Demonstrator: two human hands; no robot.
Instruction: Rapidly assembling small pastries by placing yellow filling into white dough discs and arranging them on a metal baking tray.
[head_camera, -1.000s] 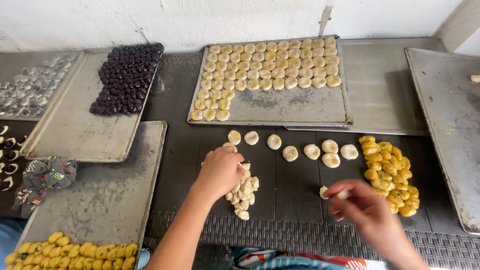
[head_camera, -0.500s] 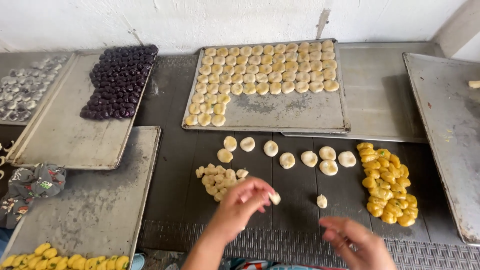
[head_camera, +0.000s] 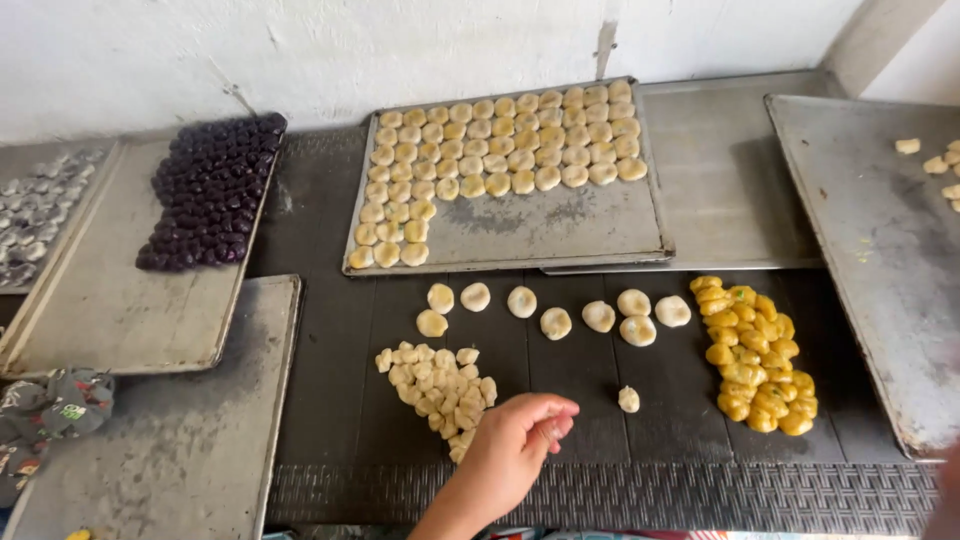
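My left hand (head_camera: 515, 445) hovers over the dark mat near the front edge, just right of a pile of small pale dough pieces (head_camera: 440, 385). Its fingertips are pinched together on a small dough piece that is mostly hidden. One dough lump (head_camera: 628, 399) lies alone to the right of that hand. Behind it is a loose row of round shaped dough balls (head_camera: 555, 322). A heap of yellow filling balls (head_camera: 755, 350) lies further right. Only a blurred sliver of my right hand (head_camera: 945, 495) shows at the bottom right corner.
A metal tray (head_camera: 560, 225) at the back centre holds several rows of shaped balls. At the left, another tray (head_camera: 100, 300) carries dark purple balls (head_camera: 210, 190). A bare tray (head_camera: 180, 440) sits front left, a big tray (head_camera: 860, 240) at the right.
My left hand left the dough pile with a piece and came back toward me. My right hand set a lump on the mat and dropped out to the lower right.
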